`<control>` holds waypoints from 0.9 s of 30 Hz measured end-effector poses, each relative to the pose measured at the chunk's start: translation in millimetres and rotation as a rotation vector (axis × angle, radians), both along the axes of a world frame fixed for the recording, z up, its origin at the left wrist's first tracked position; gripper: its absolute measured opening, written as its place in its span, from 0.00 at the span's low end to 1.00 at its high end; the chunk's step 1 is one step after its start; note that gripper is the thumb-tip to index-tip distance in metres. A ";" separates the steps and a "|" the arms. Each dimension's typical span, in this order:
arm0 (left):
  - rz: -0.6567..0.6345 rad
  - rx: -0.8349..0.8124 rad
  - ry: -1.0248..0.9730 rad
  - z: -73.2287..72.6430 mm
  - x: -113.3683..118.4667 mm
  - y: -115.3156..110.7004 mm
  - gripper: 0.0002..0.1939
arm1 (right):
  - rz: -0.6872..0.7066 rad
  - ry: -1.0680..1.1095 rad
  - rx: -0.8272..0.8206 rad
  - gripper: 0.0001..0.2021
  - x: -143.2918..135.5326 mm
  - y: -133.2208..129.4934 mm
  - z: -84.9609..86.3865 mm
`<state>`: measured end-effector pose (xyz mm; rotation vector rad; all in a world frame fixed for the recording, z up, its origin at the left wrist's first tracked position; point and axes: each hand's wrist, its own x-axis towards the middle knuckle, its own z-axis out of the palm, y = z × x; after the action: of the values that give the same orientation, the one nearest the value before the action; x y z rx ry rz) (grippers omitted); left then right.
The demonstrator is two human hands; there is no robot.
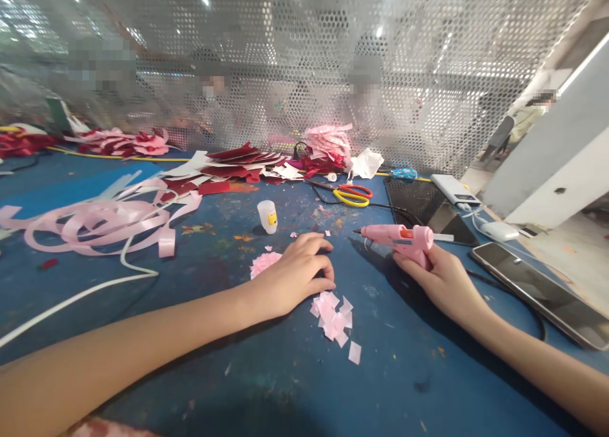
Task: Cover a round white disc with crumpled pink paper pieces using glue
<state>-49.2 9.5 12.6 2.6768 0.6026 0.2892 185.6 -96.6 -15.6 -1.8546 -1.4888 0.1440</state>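
Note:
My right hand (442,272) is wrapped round the grip of a pink hot glue gun (394,235), held above the blue table with its nozzle pointing left. A short white glue stick (443,238) juts from the back of the gun. Over the middle of the table, my left hand (304,269) has its fingers loosely curved and apart, with nothing visible in them. Just below those fingers lies a loose pile of small pink paper-like squares (332,318). A pink ruffled piece (264,264) is partly hidden behind the left hand.
A small translucent cup (267,217) stands beyond my left hand. Scissors (353,195) with red and yellow handles lie farther back. Pink ribbon (104,224) and a white cable (95,292) spread leftward. A phone (540,291) and white power bank (455,191) lie right, before a perforated metal screen (304,63).

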 end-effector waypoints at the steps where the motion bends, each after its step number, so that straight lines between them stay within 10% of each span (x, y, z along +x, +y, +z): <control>1: -0.001 0.036 -0.026 1.3 0.5 -2.4 0.07 | -0.011 0.010 0.007 0.18 0.0 -0.3 -0.2; 5: 0.000 0.026 -0.153 9.3 1.2 -16.3 0.06 | -0.068 0.047 0.049 0.18 0.0 -2.4 -1.0; 17: 0.309 -0.982 -0.406 5.2 4.2 -21.6 0.08 | 0.252 -0.112 0.345 0.06 -3.7 -17.5 8.9; 27: 0.384 -1.111 -0.471 -3.4 3.0 -18.6 0.08 | 0.427 -0.324 0.464 0.15 8.4 -19.5 1.8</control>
<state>-46.1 -9.1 9.3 1.3673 0.7988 0.4846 194.0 -116.0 -13.8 -1.2137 -1.9329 -0.2936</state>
